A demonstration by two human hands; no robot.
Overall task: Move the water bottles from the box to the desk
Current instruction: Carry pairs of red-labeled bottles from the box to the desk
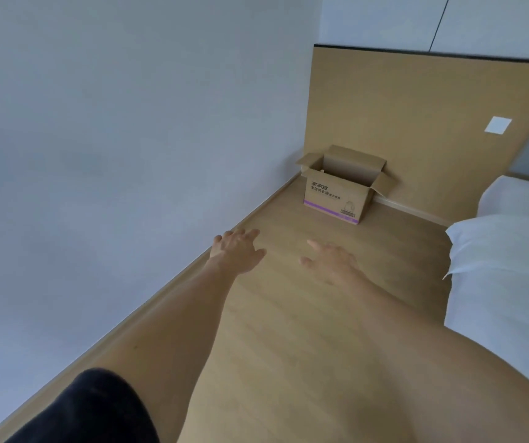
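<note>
A cardboard box (333,196) with its flaps open stands on the wooden floor in the corner, against the wooden panel. Just above its near rim a small white tip (323,170) shows inside; the rest of its contents is hidden. Both my arms stretch forward above the floor, short of the box. My left hand (237,251) has its fingers spread and holds nothing. My right hand (330,259) is also empty, fingers relaxed. No desk is in view.
A white wall (112,139) runs along the left with a wooden skirting at the floor. A bed with white bedding (506,266) fills the right side. The wooden headboard panel (416,123) carries a white switch plate (498,125). A strip of floor leads to the box.
</note>
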